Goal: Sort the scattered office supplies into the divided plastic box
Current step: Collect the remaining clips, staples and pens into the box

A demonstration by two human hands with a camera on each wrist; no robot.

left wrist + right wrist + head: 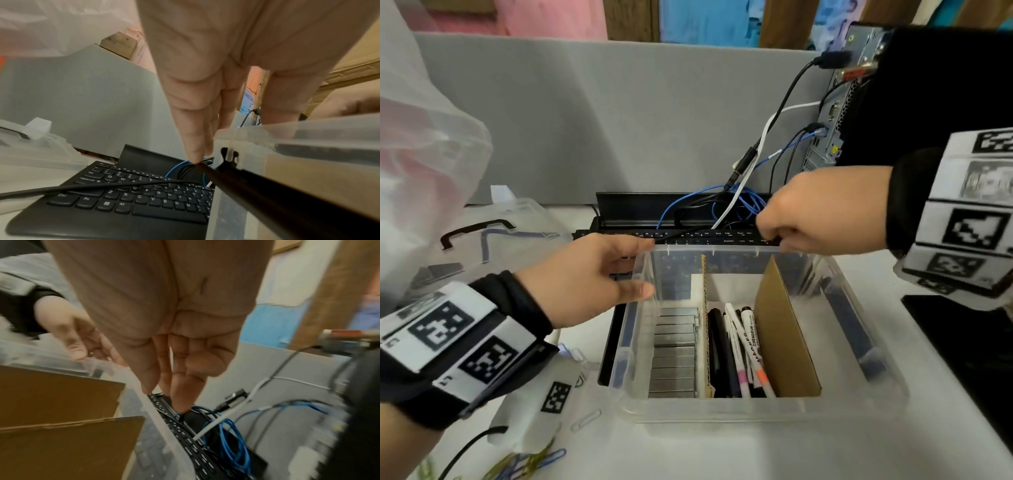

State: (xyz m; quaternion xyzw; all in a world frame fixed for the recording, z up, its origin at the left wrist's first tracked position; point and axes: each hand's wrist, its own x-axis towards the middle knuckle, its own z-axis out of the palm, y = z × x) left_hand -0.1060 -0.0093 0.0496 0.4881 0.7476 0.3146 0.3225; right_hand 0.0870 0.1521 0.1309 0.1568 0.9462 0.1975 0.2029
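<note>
The white surface (722, 452) under me is crowded toward the back: a grey partition (585, 120) walls off the far edge, and a black keyboard (127, 199) lies between it and the clear plastic box (722, 409), partly under the box. The near side, in front of the box, has the most open room. On my right a computer tower (839, 102) stands with a tangle of blue, black and white cables (722, 202) spilling down behind the keyboard, close to my right fingers. A clear lid (493, 233) lies at the far left, beside a big plastic bag (424, 154).

The box sits in the middle, split by two cardboard dividers (780, 329). Stacked staple strips (674, 353) fill the left compartment, markers and pens (739, 349) lie in the middle one, and I cannot see into the right one.

My left hand (589, 274) grips the box's far left corner, thumb inside the wall and fingers (197, 146) curled down outside. My right hand (822, 209) grips the far rim toward the right, fingers (183, 394) hooked over its outer side just above the keyboard.

Loose paper clips (541, 459), blue, yellow and white, lie on the surface near left of the box, beside a small tagged plastic bag (534, 411)
</note>
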